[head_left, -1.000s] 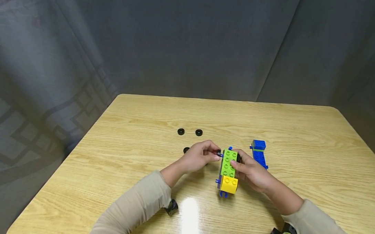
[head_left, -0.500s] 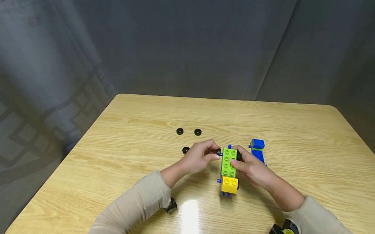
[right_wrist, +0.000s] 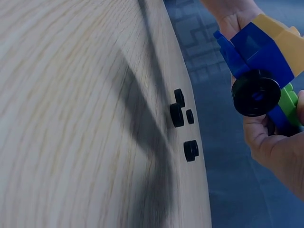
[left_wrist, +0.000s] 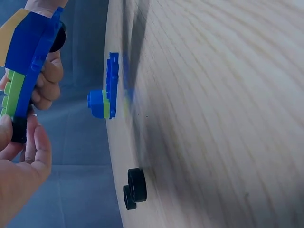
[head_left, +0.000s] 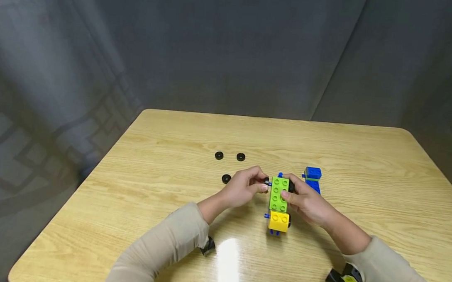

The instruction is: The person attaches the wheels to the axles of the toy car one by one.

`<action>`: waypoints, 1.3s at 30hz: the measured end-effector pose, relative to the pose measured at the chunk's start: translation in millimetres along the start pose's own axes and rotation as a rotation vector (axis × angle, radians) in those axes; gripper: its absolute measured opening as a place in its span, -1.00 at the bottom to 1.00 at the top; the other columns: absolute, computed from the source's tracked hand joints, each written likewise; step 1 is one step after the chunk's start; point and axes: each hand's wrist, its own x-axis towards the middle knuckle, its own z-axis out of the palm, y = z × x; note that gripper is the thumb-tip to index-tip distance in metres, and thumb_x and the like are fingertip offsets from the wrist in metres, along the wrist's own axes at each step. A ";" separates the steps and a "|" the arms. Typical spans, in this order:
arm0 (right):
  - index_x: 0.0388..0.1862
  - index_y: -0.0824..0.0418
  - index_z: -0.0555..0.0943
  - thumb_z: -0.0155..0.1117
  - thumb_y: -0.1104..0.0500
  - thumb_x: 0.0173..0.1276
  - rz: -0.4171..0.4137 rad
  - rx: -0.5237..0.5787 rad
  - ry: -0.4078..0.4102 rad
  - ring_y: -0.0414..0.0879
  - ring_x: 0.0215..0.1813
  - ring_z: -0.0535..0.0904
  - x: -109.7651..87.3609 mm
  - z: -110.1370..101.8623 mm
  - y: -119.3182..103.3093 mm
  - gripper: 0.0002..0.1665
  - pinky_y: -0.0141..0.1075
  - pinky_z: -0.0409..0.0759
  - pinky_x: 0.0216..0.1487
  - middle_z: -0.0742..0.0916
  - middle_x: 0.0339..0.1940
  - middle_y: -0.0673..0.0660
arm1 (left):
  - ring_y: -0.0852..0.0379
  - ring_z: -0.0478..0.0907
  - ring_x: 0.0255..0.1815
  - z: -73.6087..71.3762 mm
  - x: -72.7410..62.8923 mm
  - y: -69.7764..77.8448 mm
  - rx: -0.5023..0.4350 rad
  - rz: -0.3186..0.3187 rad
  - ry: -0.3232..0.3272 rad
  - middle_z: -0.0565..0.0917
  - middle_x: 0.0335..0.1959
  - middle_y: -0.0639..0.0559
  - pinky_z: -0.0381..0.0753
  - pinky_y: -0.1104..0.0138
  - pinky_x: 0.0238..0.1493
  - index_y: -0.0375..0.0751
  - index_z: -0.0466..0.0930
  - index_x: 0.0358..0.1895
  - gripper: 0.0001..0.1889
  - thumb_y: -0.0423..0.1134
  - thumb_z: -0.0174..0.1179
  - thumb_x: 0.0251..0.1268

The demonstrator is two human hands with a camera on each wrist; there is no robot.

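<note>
A toy car of building bricks is held above the table, with a green brick (head_left: 274,197) and a yellow brick (head_left: 279,222) on a blue base. My right hand (head_left: 309,205) grips its body from the right, thumb on the green studs. With thumb and fingers my left hand (head_left: 240,189) pinches a small black wheel (left_wrist: 19,131) at the blue axle stub on the car's far left corner. Another blue axle stub (head_left: 267,216) sticks out bare beside the yellow brick. On the car's right side a black wheel (right_wrist: 241,99) sits below the yellow brick.
Several loose black wheels (head_left: 241,157) lie on the wooden table (head_left: 165,155) beyond my left hand. A blue brick chassis (head_left: 313,173) stands behind my right hand, partly hidden by it. Black wrist camera mounts (head_left: 335,281) hang below both sleeves. A grey curtain (head_left: 229,54) rises behind.
The toy car has turned slightly, so more of the wheel on its right side shows below the yellow brick. Both hands keep their holds, with the left fingers still at the wheel.
</note>
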 end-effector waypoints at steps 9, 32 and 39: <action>0.07 0.56 0.00 -0.16 0.33 0.34 -0.017 -0.127 0.048 -0.12 -0.21 0.45 1.5 3.5 -6.8 -0.56 -0.36 0.49 -0.22 0.39 -0.18 0.32 | 0.23 0.47 -0.38 -1.1 4.6 5.9 -0.012 0.034 -0.030 0.52 -0.34 -0.01 0.53 0.37 -0.28 -0.31 0.43 -0.28 -0.90 -0.42 0.07 0.12; 0.07 0.33 0.10 0.12 0.32 0.18 0.120 0.051 0.086 -0.09 -0.21 0.52 4.5 -3.5 -3.8 -0.45 -0.26 0.49 -0.15 0.55 -0.22 0.17 | 0.19 0.45 -0.39 -9.1 -4.6 29.8 -0.086 -0.092 -0.001 0.51 -0.36 -0.03 0.50 0.42 -0.33 -0.38 0.41 -0.24 -0.87 -0.43 0.06 0.13; 0.13 0.41 0.04 0.12 0.32 0.18 0.118 0.023 0.115 -0.11 -0.17 0.49 5.3 -1.9 -2.5 -0.37 -0.30 0.49 -0.15 0.48 -0.13 0.17 | 0.08 0.48 -0.32 -12.0 -3.5 29.8 -0.092 -0.112 0.013 0.50 -0.33 -0.03 0.51 0.27 -0.25 -0.39 0.41 -0.22 -0.85 -0.42 0.06 0.14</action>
